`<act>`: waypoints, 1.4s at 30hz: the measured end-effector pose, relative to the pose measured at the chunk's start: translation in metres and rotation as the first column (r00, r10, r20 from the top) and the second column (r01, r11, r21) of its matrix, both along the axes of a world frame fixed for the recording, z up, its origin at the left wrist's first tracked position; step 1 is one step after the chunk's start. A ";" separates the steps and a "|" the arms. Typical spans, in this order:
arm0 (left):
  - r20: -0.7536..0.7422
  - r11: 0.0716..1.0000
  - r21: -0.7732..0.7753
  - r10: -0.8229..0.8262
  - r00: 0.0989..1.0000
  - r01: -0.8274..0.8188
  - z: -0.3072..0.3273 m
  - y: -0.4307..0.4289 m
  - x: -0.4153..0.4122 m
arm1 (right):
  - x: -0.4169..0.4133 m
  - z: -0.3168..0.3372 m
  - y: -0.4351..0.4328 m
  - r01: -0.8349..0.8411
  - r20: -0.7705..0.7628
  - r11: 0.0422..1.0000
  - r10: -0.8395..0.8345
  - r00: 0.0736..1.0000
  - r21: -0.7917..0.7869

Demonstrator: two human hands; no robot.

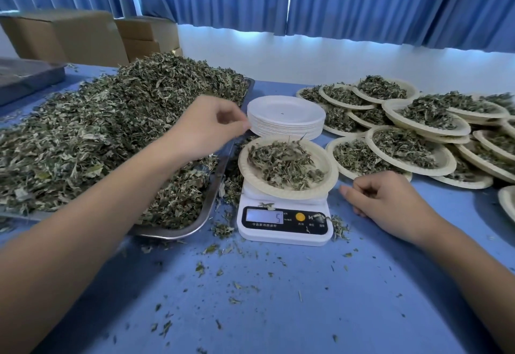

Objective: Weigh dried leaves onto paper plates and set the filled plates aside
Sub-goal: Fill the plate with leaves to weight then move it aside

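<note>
A white kitchen scale (284,225) stands in the middle of the blue table, its display reading 5. On it sits a paper plate (328,175) holding a mound of dried leaves (284,165). My left hand (207,126) hovers over the right edge of the metal tray, fingers pinched together close to the stack of empty white plates (287,116); whether it holds leaves I cannot tell. My right hand (390,200) rests on the table just right of the scale, fingers curled, holding nothing visible.
A metal tray (206,211) heaped with a big pile of dried leaves (106,130) fills the left. Several filled plates (412,141) overlap at the right. Loose leaf bits litter the table (278,298). Cardboard boxes (78,35) and blue curtains stand behind.
</note>
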State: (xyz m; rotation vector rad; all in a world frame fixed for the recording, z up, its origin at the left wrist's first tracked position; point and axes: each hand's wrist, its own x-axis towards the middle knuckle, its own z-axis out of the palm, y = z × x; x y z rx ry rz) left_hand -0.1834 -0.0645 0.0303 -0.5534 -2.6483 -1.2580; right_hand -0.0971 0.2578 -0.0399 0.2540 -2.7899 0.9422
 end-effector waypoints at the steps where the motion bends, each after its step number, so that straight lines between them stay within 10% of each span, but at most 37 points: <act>1: -0.016 0.997 -0.063 0.052 0.999 -0.053 -0.007 -0.008 -0.001 | 0.000 0.000 -0.001 0.001 0.001 1.000 -0.001 1.000 -0.001; 8: 0.112 0.829 -0.553 0.175 0.978 -0.085 -0.033 -0.025 -0.003 | 0.000 0.000 0.000 0.002 0.006 1.000 -0.002 1.000 -0.001; 15: 0.015 0.753 -0.633 0.243 0.970 -0.179 -0.036 -0.009 0.006 | -0.001 -0.001 0.000 -0.005 -0.005 1.000 0.005 1.000 0.014; 25: -0.040 0.792 -0.564 0.256 0.966 -0.233 -0.032 -0.006 0.011 | -0.001 -0.001 0.001 -0.006 -0.009 1.000 0.006 1.000 0.027; 30: -0.223 0.917 -0.275 0.230 0.947 -0.288 -0.027 -0.011 0.017 | 0.000 0.000 0.001 -0.006 -0.013 1.000 0.006 1.000 0.021; 34: -0.262 1.000 -0.013 -0.011 0.965 0.008 -0.011 0.003 0.032 | 0.000 0.000 0.001 -0.005 0.000 1.000 0.005 1.000 0.015; 42: -0.119 0.925 -0.323 -0.248 0.962 0.198 -0.014 0.047 0.022 | 0.000 0.000 0.001 -0.006 -0.005 1.000 0.006 1.000 0.018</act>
